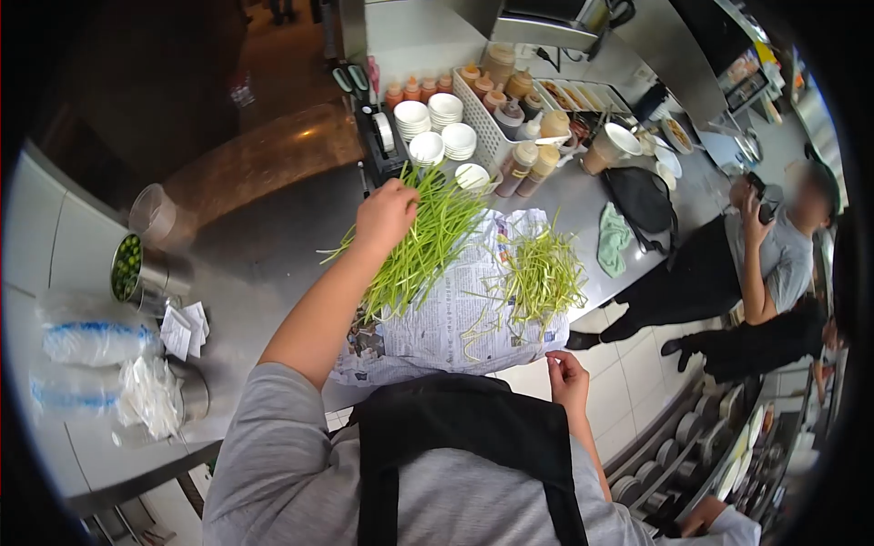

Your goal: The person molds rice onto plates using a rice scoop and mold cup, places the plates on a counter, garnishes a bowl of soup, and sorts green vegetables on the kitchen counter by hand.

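Note:
A heap of long, thin green chives (428,238) lies across the left part of a spread newspaper (451,314), some stalks reaching past its edge. Over the heap's upper left side, my left hand (387,217) has its fingers curled closed around some stalks. A smaller pile of shorter, paler green and yellowish stalks (543,273) rests on the paper's right side, with a few loose strands beside it. My right hand (570,380) is at the newspaper's lower right corner, thumb and fingers pinched together. What sits in that pinch is too small to name.
Behind the greens stand stacked white bowls (445,109) and a perforated basket (487,127) of sauce bottles. A green cloth (614,241) and a black bag (640,202) lie to the right. A metal container of green limes (127,264) stands left. Another person (783,237) stands at right.

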### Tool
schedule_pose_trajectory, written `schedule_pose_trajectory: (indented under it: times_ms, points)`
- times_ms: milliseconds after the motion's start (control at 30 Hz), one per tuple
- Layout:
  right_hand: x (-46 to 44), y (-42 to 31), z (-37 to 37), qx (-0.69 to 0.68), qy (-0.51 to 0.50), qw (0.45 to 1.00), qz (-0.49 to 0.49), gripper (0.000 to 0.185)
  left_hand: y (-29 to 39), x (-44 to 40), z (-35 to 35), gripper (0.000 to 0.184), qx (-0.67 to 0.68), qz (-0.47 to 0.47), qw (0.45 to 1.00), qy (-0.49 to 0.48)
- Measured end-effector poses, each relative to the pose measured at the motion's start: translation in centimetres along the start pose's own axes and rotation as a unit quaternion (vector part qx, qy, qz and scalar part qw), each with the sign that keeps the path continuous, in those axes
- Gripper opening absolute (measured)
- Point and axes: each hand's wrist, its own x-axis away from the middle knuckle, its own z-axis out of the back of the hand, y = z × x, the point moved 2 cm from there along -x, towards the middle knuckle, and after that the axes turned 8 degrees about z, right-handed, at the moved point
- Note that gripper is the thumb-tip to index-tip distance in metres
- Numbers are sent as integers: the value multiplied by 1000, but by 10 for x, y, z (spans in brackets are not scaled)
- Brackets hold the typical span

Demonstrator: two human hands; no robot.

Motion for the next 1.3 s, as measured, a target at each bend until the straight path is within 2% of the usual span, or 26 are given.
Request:
schedule_pose_trajectory:
  times_ms: [67, 133, 367, 500, 800, 1000, 1067, 1300]
  points:
    - [14, -3, 0, -5, 19, 999, -26, 6, -6, -5, -2, 11, 6, -4, 1000, -19]
    - [22, -5, -1, 20, 3, 1000, -20, 6, -9, -7, -2, 11, 30, 19, 998, -47]
    - [7, -15, -4, 61, -1, 998, 9, 6, -17, -8, -12, 12, 52, 13, 997, -56]
    - [-4, -29, -5, 57, -23, 998, 27, 7, -15, -7, -11, 11, 52, 14, 997, -51]
    - [-9, -11, -7, 69, -48, 996, 41, 8, -9, -10, -11, 7, 16, 15, 999, -24]
    - [-13, -4, -7, 58, -43, 996, 44, 8, -7, -10, -4, 8, 46, 74, 995, -58]
    - [-13, -2, -8, 57, -47, 996, 42, 8, -12, -12, -5, 8, 70, 125, 988, -67]
    - [-10, 2, -8, 65, -53, 996, 35, 9, -23, -17, -10, 11, 85, 145, 981, -94]
